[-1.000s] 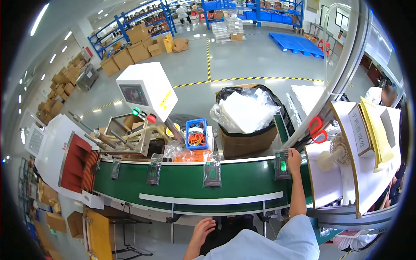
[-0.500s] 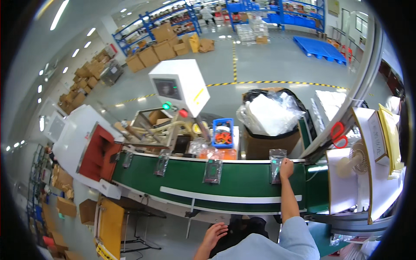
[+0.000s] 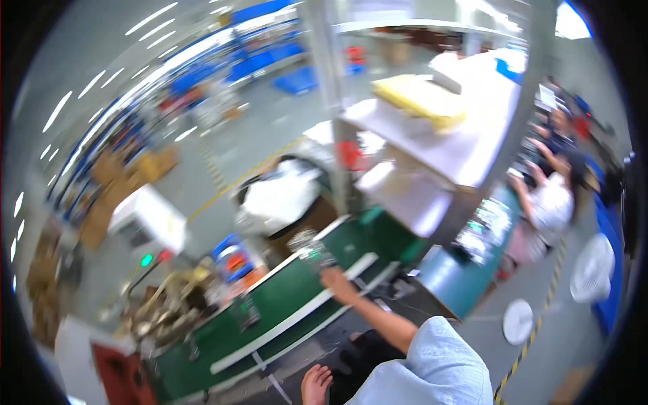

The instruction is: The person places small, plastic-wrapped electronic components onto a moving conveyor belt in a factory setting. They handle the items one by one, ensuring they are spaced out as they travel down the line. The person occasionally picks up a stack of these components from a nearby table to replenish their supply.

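My right hand [image 3: 337, 282] reaches over the green conveyor belt [image 3: 287, 287], at the near corner of a clear plastic bag [image 3: 312, 248] with a dark item inside. Motion blur smears its fingers, so I cannot make out whether it grips the bag or only lies beside it. Low in the view, near my lap, my left hand [image 3: 316, 383] holds nothing, its fingers slightly bent and apart. Farther left on the belt lies another bagged dark item [image 3: 246, 312], with a smaller bagged piece [image 3: 192, 347] beyond it.
A white rail [image 3: 293, 322] runs along the belt's near side. Behind the belt stand a lined carton [image 3: 280, 196], a blue bin [image 3: 233, 260] and a white control box [image 3: 148, 219]. White shelves [image 3: 415, 152] rise at right; people [image 3: 550, 196] sit at a green table [image 3: 452, 277].
The view has swung to the right, bringing the seated people into sight. My right hand now shows at the bag's near corner instead of its right side. My left hand stays low.
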`<action>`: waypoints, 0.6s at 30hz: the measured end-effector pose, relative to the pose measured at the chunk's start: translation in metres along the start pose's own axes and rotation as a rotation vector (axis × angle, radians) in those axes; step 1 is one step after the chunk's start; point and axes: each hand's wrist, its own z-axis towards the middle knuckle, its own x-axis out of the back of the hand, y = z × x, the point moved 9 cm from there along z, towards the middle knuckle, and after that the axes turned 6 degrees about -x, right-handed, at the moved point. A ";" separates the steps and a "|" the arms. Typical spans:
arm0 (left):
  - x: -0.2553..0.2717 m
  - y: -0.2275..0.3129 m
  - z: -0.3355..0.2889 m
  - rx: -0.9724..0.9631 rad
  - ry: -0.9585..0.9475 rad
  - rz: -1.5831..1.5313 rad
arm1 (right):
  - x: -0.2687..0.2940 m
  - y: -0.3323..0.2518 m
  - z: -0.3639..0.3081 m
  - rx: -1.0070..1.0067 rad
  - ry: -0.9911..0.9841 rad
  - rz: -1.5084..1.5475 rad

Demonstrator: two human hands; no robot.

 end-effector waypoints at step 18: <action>-0.317 -0.266 0.071 0.714 -0.646 0.478 | 0.433 0.211 -0.323 -0.739 0.191 -0.099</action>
